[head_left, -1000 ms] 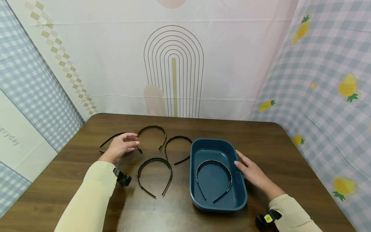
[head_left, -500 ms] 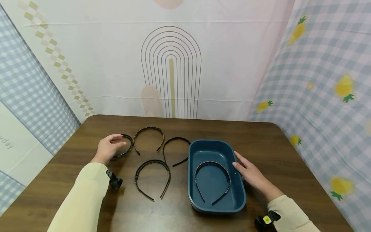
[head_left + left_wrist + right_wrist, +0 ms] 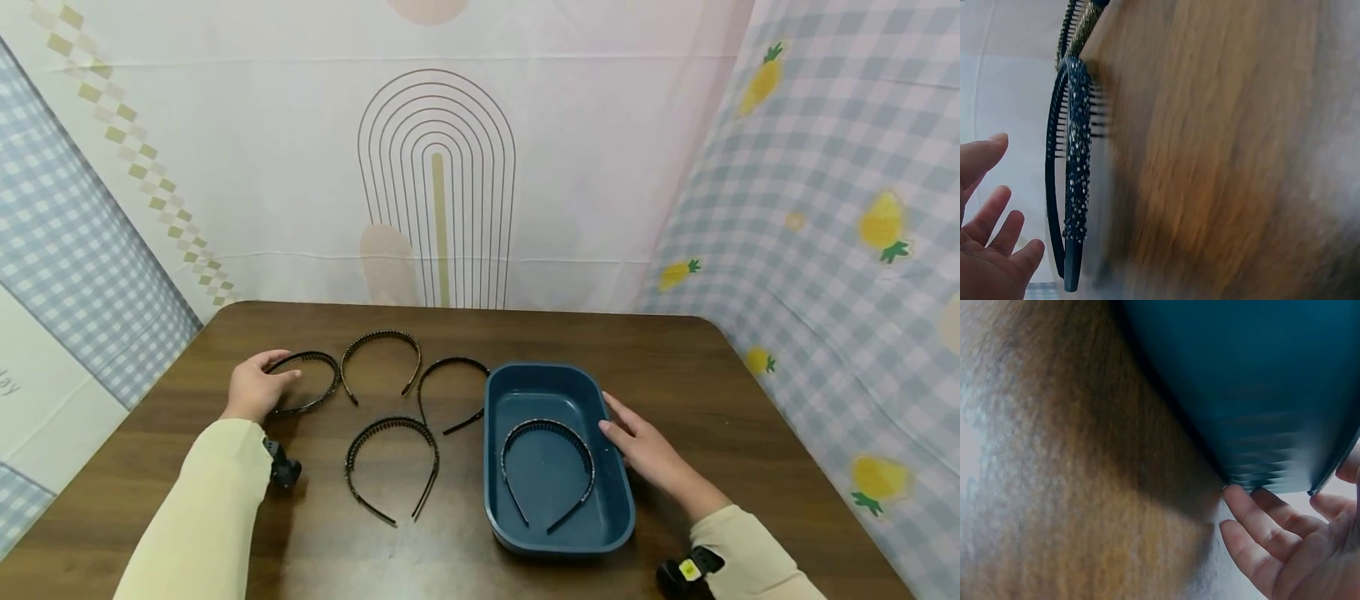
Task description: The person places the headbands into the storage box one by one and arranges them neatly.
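My left hand (image 3: pixel 255 390) is at the left side of the table, beside a black headband (image 3: pixel 335 382) whose ends point towards it. In the left wrist view its spread fingers (image 3: pixel 1007 234) look apart from that headband (image 3: pixel 1077 156), which is studded with small shiny stones and has comb teeth. My right hand (image 3: pixel 637 437) rests against the right side of a blue plastic basin (image 3: pixel 498 533). The right wrist view has its extended fingers (image 3: pixel 1260 522) touching the basin's outer wall (image 3: pixel 1235 394). Inside the basin lies one headband (image 3: pixel 590 467).
Between left hand and basin lie a gold-and-black headband (image 3: pixel 382 335), a thin dark headband (image 3: pixel 457 361) reaching the basin's left side, and a toothed headband (image 3: pixel 351 457) nearer the front. The brown table (image 3: pixel 360 567) ends at a white cloth backdrop (image 3: pixel 585 167).
My left hand has moved left, off the middle of the left headband to beside its ends. The right hand stays at the basin. The whole head view has shifted slightly.
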The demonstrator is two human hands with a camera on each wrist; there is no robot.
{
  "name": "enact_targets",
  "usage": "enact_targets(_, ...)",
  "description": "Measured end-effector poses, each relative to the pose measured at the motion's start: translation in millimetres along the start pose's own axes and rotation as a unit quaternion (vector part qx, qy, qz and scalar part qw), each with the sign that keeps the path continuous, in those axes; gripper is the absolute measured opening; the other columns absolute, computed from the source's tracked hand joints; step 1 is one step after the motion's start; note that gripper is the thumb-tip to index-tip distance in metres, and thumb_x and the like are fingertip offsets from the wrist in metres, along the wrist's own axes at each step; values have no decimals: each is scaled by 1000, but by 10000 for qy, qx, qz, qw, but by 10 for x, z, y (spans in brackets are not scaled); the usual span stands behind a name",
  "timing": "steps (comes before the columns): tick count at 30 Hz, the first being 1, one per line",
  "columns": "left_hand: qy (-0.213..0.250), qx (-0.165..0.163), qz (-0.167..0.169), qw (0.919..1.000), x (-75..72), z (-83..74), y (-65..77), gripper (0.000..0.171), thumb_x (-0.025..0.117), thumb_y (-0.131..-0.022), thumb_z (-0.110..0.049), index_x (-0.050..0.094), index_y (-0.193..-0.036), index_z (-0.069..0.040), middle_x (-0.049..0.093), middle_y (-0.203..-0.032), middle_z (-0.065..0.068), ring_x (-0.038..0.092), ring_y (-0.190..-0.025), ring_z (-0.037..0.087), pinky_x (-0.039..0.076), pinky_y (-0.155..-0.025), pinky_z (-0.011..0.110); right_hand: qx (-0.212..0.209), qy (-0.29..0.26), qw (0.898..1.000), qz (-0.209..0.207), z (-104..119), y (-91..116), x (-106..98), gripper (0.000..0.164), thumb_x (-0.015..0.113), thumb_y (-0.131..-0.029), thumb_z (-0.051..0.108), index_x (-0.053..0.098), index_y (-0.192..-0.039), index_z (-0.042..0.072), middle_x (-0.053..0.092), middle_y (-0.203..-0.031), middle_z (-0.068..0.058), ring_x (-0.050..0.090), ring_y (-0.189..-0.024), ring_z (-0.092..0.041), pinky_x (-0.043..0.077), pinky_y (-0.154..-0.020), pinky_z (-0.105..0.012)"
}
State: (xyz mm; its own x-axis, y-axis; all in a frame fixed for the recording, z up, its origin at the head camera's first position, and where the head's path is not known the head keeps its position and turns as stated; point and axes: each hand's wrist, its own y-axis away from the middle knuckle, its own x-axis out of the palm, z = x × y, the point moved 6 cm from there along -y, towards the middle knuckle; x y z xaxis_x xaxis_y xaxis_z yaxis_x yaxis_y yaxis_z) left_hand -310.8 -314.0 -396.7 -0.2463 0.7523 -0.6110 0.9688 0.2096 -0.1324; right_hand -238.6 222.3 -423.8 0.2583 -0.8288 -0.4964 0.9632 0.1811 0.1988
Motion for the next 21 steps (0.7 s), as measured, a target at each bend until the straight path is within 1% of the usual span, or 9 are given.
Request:
enact_targets(4, -199, -89, 164, 9996, -10, 51, -43, 47, 65, -91, -11, 51, -132, 8, 43, -137, 35, 40, -127, 49, 38, -99, 57, 8, -58, 10000, -3, 1, 14, -3, 62, 42, -104, 34, 15, -156, 13, 33, -148, -30, 48, -125, -42, 53, -86, -47)
enact_targets(8, -365, -175, 381, 9985, -2, 96, -75, 51, 63, -92, -14, 48, -136, 7, 37, -142, 35, 33, -131, 51, 36, -101, 60, 34, -59, 10000, -9, 1, 25, -5, 63, 42, -104, 36, 15, -156, 14, 29, -150, -30, 45, -127, -44, 52, -88, -48)
enact_targets(15, -822, -2, 643, 9945, -32, 189, -105, 58, 63, -92, -19, 43, -139, 8, 33, -143, 37, 28, -129, 56, 30, -100, 66, 126, -82, 9999, 8, 9, 25, 3, 63, 42, -104, 35, 14, -156, 14, 21, -154, -29, 37, -132, -48, 50, -91, -51)
enact_targets(21, -1044, -29, 961, 9899, -42, 248, -135, 65, 64, -91, -19, 36, -142, 11, 27, -144, 39, 24, -130, 58, 27, -102, 66, 198, 13, 9998, -1, 16, 37, 10, 63, 42, -104, 36, 14, -156, 15, 20, -154, -28, 35, -134, -48, 48, -93, -55)
